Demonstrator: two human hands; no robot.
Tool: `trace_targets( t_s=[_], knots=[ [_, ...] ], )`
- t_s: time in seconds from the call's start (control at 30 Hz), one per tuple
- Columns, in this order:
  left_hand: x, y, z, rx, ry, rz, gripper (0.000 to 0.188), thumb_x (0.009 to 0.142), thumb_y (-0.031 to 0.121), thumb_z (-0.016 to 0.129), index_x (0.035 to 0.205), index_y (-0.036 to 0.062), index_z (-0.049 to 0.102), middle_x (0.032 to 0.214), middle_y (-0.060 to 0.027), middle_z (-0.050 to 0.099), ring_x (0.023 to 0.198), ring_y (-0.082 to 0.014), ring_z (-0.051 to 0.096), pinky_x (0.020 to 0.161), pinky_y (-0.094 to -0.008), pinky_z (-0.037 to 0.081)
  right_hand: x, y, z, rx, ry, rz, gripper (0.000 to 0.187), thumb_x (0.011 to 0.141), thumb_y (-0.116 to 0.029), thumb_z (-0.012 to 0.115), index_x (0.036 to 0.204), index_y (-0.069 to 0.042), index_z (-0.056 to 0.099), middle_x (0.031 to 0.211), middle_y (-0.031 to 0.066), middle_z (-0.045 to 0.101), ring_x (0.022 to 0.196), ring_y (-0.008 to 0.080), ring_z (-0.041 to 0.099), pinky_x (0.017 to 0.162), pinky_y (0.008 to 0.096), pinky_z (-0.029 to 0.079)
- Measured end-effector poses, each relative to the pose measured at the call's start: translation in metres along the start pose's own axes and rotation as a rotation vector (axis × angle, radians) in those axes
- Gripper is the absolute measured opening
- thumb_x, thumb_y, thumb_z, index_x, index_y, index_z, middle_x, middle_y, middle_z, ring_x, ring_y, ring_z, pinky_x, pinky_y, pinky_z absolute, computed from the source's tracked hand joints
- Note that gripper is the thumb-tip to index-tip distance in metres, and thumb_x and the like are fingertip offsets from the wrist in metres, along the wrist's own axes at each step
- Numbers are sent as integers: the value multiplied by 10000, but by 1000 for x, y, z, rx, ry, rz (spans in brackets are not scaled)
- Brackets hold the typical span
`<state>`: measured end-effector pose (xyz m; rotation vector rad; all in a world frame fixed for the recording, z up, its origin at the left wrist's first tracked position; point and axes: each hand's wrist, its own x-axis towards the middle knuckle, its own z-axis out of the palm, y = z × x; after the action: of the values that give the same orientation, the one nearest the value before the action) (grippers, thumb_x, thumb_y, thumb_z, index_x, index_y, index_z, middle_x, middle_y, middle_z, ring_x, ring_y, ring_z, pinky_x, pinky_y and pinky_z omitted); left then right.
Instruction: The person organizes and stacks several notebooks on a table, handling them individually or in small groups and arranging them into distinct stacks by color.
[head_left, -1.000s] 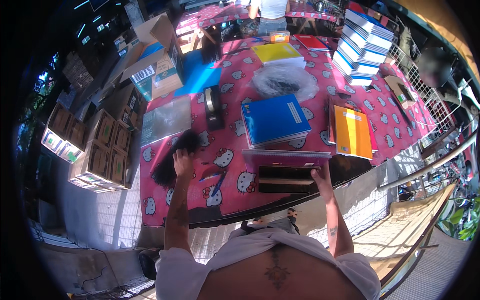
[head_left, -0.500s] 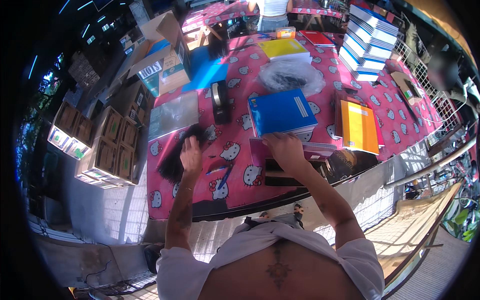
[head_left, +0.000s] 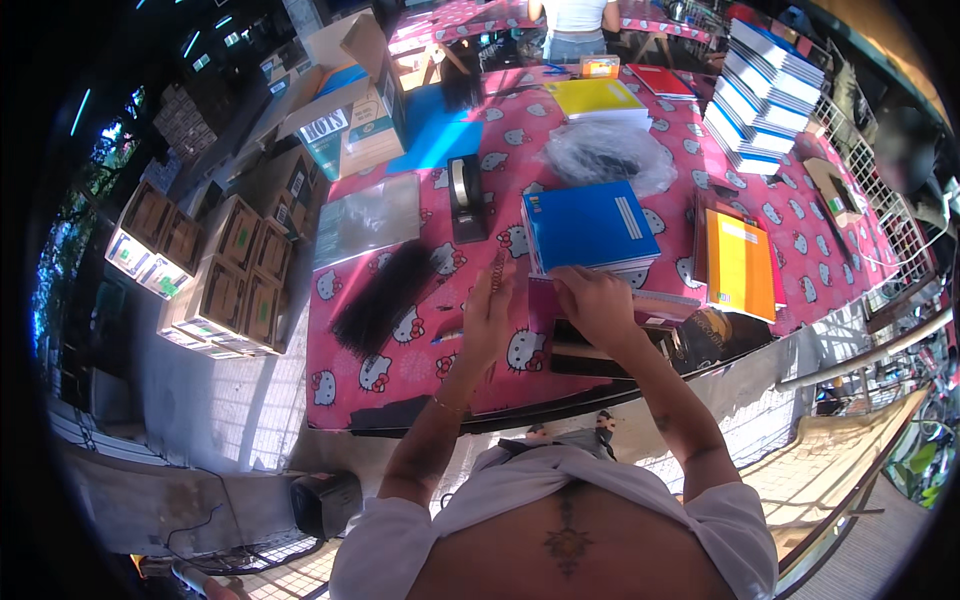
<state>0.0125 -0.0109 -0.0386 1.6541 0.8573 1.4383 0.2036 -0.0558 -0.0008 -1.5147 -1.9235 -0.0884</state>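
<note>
My left hand [head_left: 487, 315] is closed above the table, just left of the purple notebook [head_left: 668, 306]. A thin spiral binding coil [head_left: 497, 268] sticks up from its fingers. My right hand [head_left: 598, 305] grips the upper edge of the purple notebook, which stands tilted at the front of the table; the palm hides part of it. Directly behind lies a stack of blue notebooks [head_left: 590, 228]. A bundle of thin black coils [head_left: 385, 300] rests left of my left hand. A pen [head_left: 446, 338] lies partly hidden beside my left wrist.
A black tape dispenser [head_left: 466, 198] and a clear plastic sheet [head_left: 368, 222] lie behind the bundle. Orange notebooks [head_left: 741, 265] sit at right, with a tall notebook stack [head_left: 765, 100] farther back. An open carton [head_left: 350, 135] stands at left. Another person [head_left: 575, 25] is beyond the table.
My left hand has left the black bundle and moved right toward the purple notebook, now with a thin coil in its fingers. My right hand stays on the notebook. The view has shifted slightly.
</note>
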Motion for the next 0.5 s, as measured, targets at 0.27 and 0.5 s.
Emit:
trace_targets(
  t_s=[0.27, 0.5],
  knots=[
    [7, 16, -28, 400, -247, 78, 258, 918, 131, 660, 1165, 59, 683, 832, -145, 643, 656, -292, 623, 593, -369, 490, 3, -8, -5, -20, -24, -52, 143, 895, -224, 666, 1021, -162, 693, 775, 52, 665, 696, 282, 682, 621, 400, 537],
    [-1, 10, -16, 420, -146, 178, 223, 882, 112, 733, 1096, 49, 739, 781, -77, 648, 629, -150, 606, 537, -285, 448, 4, -8, -5, 39, -50, -33, 135, 893, -213, 663, 1003, -147, 707, 794, 70, 697, 661, 307, 679, 604, 422, 541]
  ],
)
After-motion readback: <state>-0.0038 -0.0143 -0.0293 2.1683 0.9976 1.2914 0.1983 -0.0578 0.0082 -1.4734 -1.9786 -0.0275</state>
